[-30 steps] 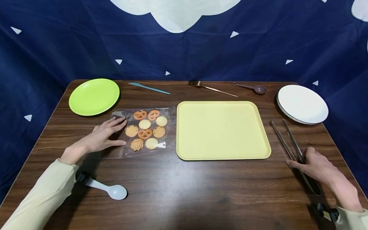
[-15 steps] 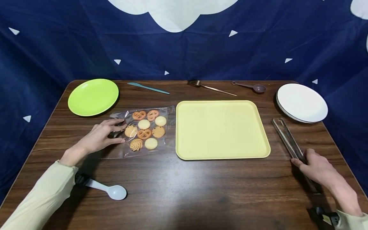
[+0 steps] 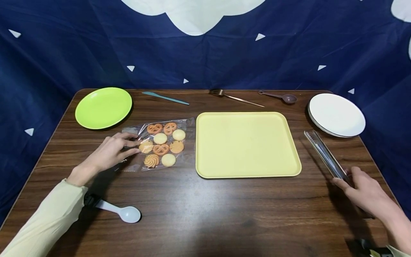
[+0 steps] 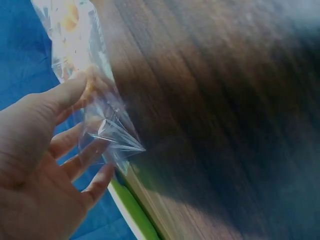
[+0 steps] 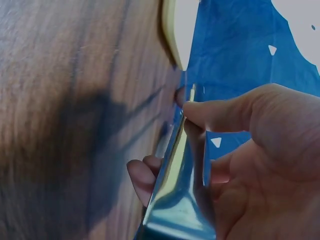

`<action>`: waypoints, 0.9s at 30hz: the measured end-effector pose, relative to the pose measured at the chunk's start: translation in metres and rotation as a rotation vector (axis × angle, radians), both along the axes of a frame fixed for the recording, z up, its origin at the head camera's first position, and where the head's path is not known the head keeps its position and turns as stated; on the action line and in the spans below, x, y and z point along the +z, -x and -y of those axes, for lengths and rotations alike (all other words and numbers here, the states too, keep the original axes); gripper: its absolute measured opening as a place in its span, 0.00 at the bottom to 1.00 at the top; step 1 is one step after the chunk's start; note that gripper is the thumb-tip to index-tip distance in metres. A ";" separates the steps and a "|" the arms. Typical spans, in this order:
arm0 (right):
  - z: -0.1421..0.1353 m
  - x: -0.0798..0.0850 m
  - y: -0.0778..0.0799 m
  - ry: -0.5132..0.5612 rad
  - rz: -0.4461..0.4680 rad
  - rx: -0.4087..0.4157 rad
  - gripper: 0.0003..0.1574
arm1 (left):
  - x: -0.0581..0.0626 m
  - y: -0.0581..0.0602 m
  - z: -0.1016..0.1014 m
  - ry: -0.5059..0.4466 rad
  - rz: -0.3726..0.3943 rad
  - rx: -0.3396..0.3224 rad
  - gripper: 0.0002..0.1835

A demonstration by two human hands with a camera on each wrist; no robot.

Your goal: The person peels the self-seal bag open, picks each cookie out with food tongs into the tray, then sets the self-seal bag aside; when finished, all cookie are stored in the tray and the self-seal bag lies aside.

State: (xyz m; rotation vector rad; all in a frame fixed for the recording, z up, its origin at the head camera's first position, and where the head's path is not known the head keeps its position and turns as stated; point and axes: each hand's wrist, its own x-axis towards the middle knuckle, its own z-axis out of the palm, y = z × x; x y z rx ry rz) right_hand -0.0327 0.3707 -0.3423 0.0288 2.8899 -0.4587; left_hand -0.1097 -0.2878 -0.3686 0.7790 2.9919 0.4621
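A green plate [image 3: 103, 108] sits upper left and a white spoon [image 3: 129, 214] lower left as, left of centre, a person's left hand [image 3: 110, 153] pinches the left end of a clear bag [image 3: 170, 138] of cookies [image 3: 176, 147]. The bag lies just beside a yellow tray [image 3: 247, 144] in mid-frame. At right, below white plates [image 3: 337, 115], the right hand [image 3: 363, 189] grips metal tongs [image 3: 325, 155], squeezed narrow and angled toward the tray's side. From where I stand, the step in hand looks like securing both at once — bag and tongs — and the next move seems to call for a firm pinch on slick film and a steady hold on the metal.

The left-wrist view shows fingers behind the film, opposite the thumb, which the head view hides. The right-wrist view shows fingertips beyond the tongs' far side — only the head view shows their toothed tips clearly.
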 end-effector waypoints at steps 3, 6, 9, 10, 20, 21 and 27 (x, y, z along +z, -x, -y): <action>0.004 0.004 -0.002 -0.006 -0.054 0.029 0.23 | 0.000 -0.002 0.000 -0.007 -0.008 0.012 0.14; 0.012 0.010 -0.001 0.002 -0.099 0.065 0.22 | -0.001 -0.003 -0.001 -0.038 -0.052 0.007 0.09; 0.025 0.014 0.004 0.027 -0.172 0.114 0.20 | -0.003 -0.002 -0.002 -0.066 -0.126 -0.019 0.05; 0.029 0.015 0.006 0.041 -0.193 0.137 0.19 | -0.003 -0.002 -0.003 -0.074 -0.145 -0.028 0.04; 0.088 0.020 0.037 0.147 -0.332 0.346 0.13 | 0.004 -0.001 -0.012 -0.077 -0.057 0.056 0.04; 0.094 0.019 0.040 0.150 -0.336 0.359 0.14 | 0.004 -0.001 -0.012 -0.082 -0.058 0.067 0.03; 0.121 0.017 0.054 0.173 -0.329 0.414 0.18 | 0.002 -0.002 -0.009 -0.158 -0.096 0.077 0.04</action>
